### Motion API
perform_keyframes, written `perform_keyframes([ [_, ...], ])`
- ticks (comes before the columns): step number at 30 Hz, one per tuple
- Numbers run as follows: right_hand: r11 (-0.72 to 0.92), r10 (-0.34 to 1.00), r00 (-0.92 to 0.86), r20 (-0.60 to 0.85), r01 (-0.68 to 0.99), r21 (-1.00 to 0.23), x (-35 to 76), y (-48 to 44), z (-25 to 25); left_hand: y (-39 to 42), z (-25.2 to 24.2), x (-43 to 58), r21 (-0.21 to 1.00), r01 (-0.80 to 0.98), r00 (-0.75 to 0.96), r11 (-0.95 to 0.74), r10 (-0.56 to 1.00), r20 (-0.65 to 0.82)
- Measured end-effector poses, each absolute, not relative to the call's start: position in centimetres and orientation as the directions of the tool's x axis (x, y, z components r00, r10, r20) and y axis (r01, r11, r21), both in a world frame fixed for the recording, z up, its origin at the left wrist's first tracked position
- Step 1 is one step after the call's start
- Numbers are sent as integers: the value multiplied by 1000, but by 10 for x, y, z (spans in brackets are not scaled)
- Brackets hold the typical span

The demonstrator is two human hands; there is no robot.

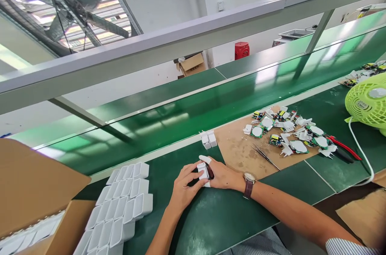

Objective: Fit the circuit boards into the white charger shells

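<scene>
Both my hands meet over the green bench top and grip one small white charger housing (203, 170) between them. My left hand (184, 187) curls its fingers round the near side of it. My right hand (221, 174), with white finger cots and a wristwatch, pinches the far side. Two assembled white chargers (208, 139) stand just beyond, at the edge of the conveyor belt (187, 114). Rows of empty white housings (120, 207) lie to the left of my hands.
A brown work mat (238, 148) carries a pile of circuit boards and white plug parts (286, 132), tweezers (265, 155) and red-handled cutters (343, 148). A green desk fan (368, 102) stands at right. An open cardboard box (33, 198) sits at left.
</scene>
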State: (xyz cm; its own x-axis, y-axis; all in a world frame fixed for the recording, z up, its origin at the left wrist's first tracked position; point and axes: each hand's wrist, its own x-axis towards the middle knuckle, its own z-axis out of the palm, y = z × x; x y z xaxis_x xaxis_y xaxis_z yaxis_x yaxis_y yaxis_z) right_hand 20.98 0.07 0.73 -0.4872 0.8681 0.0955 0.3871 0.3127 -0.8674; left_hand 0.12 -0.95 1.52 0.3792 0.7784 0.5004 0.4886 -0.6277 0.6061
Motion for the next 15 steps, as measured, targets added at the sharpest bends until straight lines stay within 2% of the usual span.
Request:
perform_keyframes([
  [4, 329, 871, -478, 117, 388, -861, 210, 1, 1, -17, 8, -4, 517, 550, 454, -655, 755, 473],
  [9, 460, 809, -534, 247, 313, -831, 223, 9, 0, -4, 5, -6, 574, 548, 410, -609, 793, 451],
  [12, 435, 885, -313, 345, 287, -854, 237, 23, 0, 28, 7, -8, 623, 589, 285, -515, 854, 436],
  [15, 335, 939, -36, 342, 312, -889, 250, 38, -5, 65, 7, -7, 700, 591, 166, -401, 910, 381],
])
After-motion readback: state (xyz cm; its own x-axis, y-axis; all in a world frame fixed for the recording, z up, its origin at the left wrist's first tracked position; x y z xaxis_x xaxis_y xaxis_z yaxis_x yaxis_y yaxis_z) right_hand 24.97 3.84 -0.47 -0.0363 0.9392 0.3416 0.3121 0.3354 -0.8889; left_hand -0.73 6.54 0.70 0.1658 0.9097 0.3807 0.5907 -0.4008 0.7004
